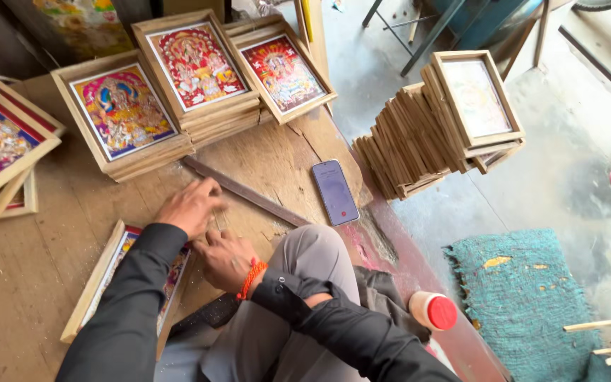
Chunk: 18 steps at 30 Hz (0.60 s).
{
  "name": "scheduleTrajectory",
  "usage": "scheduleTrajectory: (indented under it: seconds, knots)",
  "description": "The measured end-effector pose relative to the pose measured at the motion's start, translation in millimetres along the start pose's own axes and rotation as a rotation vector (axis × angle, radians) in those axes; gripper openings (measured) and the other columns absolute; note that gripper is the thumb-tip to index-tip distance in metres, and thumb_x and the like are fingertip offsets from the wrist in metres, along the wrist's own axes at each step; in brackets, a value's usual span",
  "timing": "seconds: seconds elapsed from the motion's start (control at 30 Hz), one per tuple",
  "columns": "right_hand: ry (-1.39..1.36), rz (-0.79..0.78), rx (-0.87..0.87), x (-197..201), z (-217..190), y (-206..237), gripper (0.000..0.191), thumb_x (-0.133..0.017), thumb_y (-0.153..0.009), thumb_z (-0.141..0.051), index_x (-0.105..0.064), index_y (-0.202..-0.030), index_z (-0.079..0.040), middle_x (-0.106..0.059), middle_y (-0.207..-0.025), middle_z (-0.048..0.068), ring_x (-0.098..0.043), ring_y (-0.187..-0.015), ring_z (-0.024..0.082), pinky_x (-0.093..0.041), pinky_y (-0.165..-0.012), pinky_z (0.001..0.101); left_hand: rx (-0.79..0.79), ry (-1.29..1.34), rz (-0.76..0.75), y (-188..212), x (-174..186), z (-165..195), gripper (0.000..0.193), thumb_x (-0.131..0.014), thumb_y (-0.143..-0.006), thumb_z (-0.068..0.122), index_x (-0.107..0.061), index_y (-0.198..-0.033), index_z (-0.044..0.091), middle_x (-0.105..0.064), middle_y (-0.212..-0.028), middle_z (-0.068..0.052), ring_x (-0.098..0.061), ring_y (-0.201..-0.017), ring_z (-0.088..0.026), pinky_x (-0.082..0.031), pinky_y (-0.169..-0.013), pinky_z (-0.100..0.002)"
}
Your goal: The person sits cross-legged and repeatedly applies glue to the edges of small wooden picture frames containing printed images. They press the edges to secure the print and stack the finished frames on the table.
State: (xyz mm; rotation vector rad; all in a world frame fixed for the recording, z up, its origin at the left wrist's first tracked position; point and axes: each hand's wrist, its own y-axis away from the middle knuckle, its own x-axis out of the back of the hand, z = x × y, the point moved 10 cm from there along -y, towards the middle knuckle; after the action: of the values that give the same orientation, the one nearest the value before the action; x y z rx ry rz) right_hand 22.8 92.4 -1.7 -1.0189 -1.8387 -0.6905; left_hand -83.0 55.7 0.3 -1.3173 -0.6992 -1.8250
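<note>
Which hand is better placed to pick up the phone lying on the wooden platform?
Probably the right hand: it lies nearer the phone. The left hand is farther away, beside the framed picture.

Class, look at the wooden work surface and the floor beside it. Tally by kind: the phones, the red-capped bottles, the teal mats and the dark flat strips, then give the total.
Phone: 1
Red-capped bottle: 1
Teal mat: 1
Dark flat strip: 1
Total: 4

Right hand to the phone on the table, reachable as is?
Probably yes. The right hand rests on the table near the phone; only a flat dark strip lies between, nothing tall blocks it.
</note>
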Motion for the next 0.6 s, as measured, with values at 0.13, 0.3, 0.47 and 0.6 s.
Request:
scheduleTrajectory:
  seconds: [0.13, 0.3, 0.47, 0.6]
  knots:
    - [-0.019, -0.043, -0.025, -22, 3, -25, 0.056, -0.069, -0.081, -0.021, -0.058, -0.136, -0.022, -0.062, -0.11, 0.014, -0.064, -0.103, 0.035, -0.055, -0.07, 0.0481, 0.109, -0.079, -0.109, 5, -26, -43, 0.009, -0.077, -0.084, 0.024, -0.078, -0.093, 0.02, -0.063, -0.112, 0.001, -0.06, -0.119, -0.019, -0.05, -0.107, -0.039]
    - [-0.018, -0.038, -0.001, -19, 17, -59, 0.07, -0.069, -0.076, -0.02, -0.053, -0.144, -0.024, -0.062, -0.105, 0.015, -0.065, -0.099, 0.035, -0.054, -0.071, 0.0481, 0.306, 0.266, 0.297, 19, 9, -92, 0.018, -0.082, -0.083, 0.019, -0.073, -0.096, 0.011, -0.071, -0.101, -0.003, -0.069, -0.096, -0.024, -0.056, -0.082, -0.041]
    - [-0.05, 0.062, 0.001, -19, 23, -68, 0.056, -0.065, -0.08, -0.017, -0.064, -0.135, -0.025, -0.066, -0.092, 0.013, -0.068, -0.092, 0.034, -0.054, -0.069, 0.0478, 0.521, 0.517, 0.607, 110, -3, -112, 0.025, -0.077, -0.09, 0.007, -0.073, -0.114, 0.006, -0.072, -0.092, -0.01, -0.07, -0.078, -0.021, -0.056, -0.07, -0.036]
    - [-0.135, 0.103, 0.042, -14, 33, -71, 0.046, -0.068, -0.084, -0.019, -0.07, -0.13, -0.021, -0.069, -0.092, 0.015, -0.069, -0.087, 0.035, -0.055, -0.069, 0.0463, 0.454, 0.632, 0.772, 159, -34, -96, 0.018, -0.074, -0.092, 0.001, -0.071, -0.109, -0.003, -0.071, -0.099, -0.015, -0.07, -0.091, -0.022, -0.058, -0.084, -0.033]
